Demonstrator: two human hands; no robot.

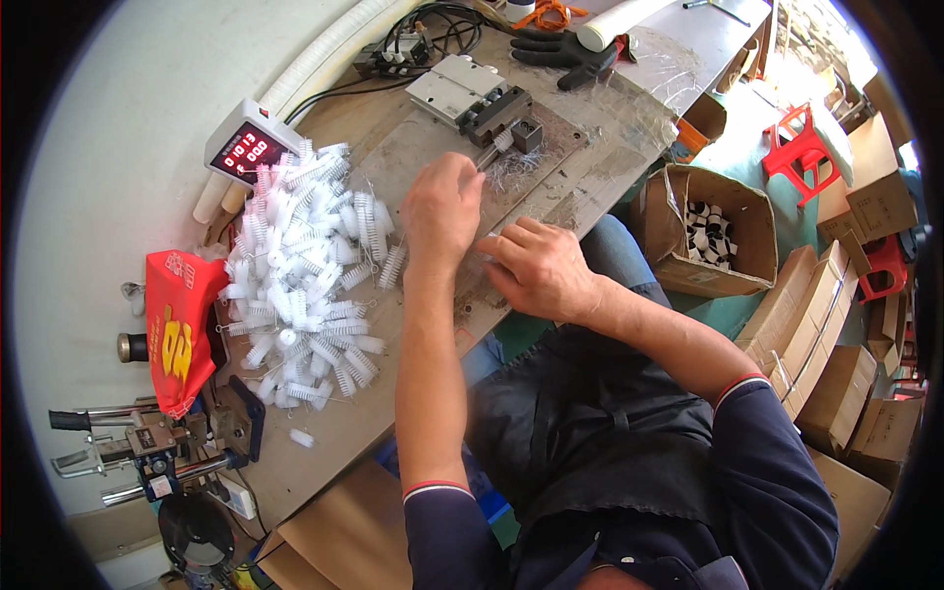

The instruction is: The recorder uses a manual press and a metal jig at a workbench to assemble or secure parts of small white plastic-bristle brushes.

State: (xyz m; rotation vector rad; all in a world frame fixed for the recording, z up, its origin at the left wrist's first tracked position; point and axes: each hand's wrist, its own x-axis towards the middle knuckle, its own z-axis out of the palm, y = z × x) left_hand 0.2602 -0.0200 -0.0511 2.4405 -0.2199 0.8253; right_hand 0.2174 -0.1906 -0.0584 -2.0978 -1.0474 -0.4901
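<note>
My left hand (442,208) is pinched at the near end of a small white bristle brush (503,142), whose far end reaches into a dark metal clamping block (528,136). Closer to my body, my right hand (539,267) has its fingers curled together. A pale bit shows at its fingertips, too small to name. Left of my left forearm lies a big heap of white twisted-wire brushes (305,285). Loose bristles (516,172) are scattered beside the clamping block, which is joined to a light grey actuator (457,90).
A counter with a red display (251,147) and a red bag (180,329) stand by the wall. A black glove (565,54) lies at the table's far end. On the right are an open carton of black-and-white pieces (703,236), a red stool (801,152) and stacked cartons (836,393).
</note>
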